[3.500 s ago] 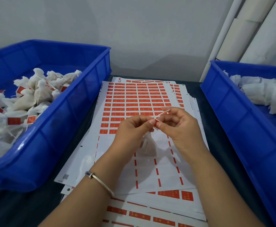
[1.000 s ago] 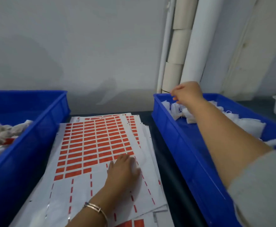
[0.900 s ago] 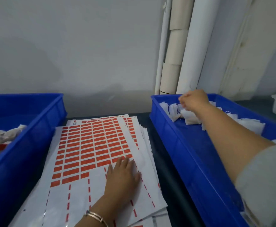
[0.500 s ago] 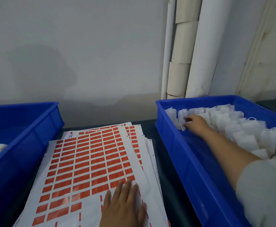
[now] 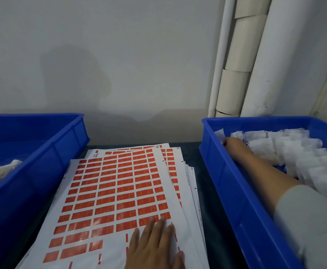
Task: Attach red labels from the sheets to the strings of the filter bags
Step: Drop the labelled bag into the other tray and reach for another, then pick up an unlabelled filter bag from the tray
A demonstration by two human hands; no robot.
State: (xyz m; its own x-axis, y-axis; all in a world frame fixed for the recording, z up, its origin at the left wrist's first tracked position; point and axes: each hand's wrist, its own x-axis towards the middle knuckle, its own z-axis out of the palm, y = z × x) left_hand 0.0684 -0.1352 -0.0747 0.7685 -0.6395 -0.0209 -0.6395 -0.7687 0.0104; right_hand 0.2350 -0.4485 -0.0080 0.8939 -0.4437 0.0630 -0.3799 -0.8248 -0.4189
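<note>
Two hands — left [image 5: 155,247] flat on label sheet [image 5: 108,193]; right [image 5: 234,145] among filter bags [image 5: 287,150] (grip unclear).

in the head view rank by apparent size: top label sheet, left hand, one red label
1. top label sheet
2. left hand, partly cut off by the frame edge
3. one red label, clearly the smallest

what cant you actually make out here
Head view only:
- Right hand fingertips: buried among the filter bags in the right bin, so any grip is unclear.
- Left hand on the label sheets: wrist cut off by the bottom edge.
- Left bin contents: mostly cut off by the left edge.
- Label print: too small and blurred.
</note>
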